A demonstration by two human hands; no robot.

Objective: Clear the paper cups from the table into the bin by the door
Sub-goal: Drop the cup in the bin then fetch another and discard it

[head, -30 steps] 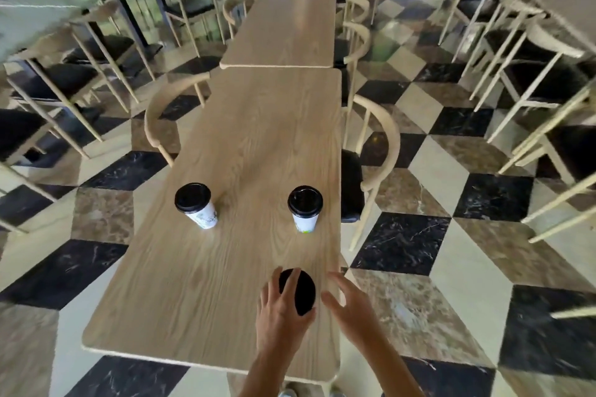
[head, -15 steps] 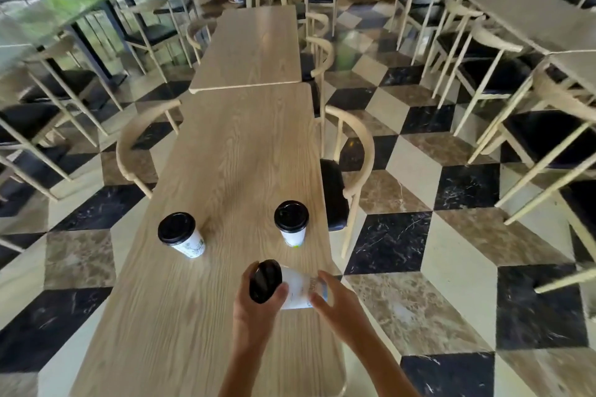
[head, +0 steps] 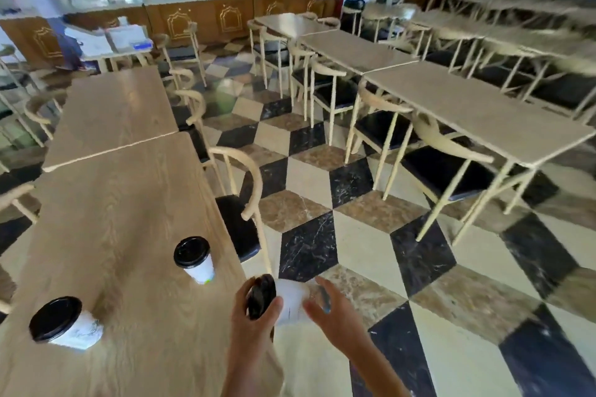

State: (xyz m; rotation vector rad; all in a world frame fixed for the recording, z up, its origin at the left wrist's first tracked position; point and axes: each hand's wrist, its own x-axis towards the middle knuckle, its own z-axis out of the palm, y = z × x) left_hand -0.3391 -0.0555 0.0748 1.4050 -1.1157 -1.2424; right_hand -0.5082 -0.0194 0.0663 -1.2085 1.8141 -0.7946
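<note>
A lidded paper cup [head: 283, 301], tipped sideways, is held past the table [head: 122, 235] edge above the floor. Its lid end is gripped by the curled left hand [head: 254, 319]; the right hand [head: 332, 313] is spread beside its base. Two more cups [head: 195, 259] are left standing behind.

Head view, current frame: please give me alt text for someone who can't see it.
A person's left hand holds a tilted black-lidded paper cup at the wooden table's right edge, the right hand open beside the cup's base. Two more lidded cups, one near and one farther, stand on the table in a café with a checkered floor.
</note>
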